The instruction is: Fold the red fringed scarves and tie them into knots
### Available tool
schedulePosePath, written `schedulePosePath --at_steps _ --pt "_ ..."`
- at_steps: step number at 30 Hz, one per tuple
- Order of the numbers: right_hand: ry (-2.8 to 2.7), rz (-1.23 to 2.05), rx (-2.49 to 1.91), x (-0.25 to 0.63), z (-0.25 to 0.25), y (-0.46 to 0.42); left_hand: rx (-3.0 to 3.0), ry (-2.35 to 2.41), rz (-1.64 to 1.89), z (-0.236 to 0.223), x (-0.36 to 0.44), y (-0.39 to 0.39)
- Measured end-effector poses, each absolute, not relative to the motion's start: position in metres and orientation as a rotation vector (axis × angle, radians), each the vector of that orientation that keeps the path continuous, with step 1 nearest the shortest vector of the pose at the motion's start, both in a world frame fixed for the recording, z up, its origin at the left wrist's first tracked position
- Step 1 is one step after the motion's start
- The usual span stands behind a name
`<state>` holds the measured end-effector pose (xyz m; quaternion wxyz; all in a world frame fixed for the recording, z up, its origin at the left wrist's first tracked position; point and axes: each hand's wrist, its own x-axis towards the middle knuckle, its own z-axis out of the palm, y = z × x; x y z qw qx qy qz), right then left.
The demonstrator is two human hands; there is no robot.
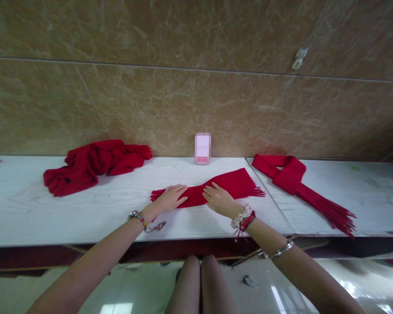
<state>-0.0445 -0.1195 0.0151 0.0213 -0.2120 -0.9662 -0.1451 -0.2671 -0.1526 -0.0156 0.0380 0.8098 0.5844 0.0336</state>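
Observation:
A red fringed scarf, folded into a narrow band, lies across the white table in front of me. My left hand rests flat on its left part, fingers stretched out. On its middle, my right hand lies palm down with the fingers extended. Fringe shows at both ends of the cloth, and the palms cover part of it. Neither hand grips anything that I can see.
A crumpled red cloth is heaped at the left by the marbled wall. To the right lies another red fringed scarf, looped over itself. A phone-like object, blurred out, leans upright against the wall. A seam divides the tabletop right of centre.

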Motion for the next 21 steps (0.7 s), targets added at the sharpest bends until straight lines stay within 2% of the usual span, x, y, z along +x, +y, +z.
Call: schedulePosePath --at_steps 6,13,21 --pt "-2.952 -0.549 -0.561 -0.053 0.005 -0.131 2.332 1.739 0.212 -0.002 -0.264 -0.127" --pt "-3.006 -0.526 -0.586 -0.075 -0.002 -0.129 2.174 1.621 0.118 0.003 -0.259 -0.09" --pt "-2.9 -0.594 -0.503 -0.073 -0.004 -0.126 1.987 1.434 0.173 0.005 -0.256 -0.072"
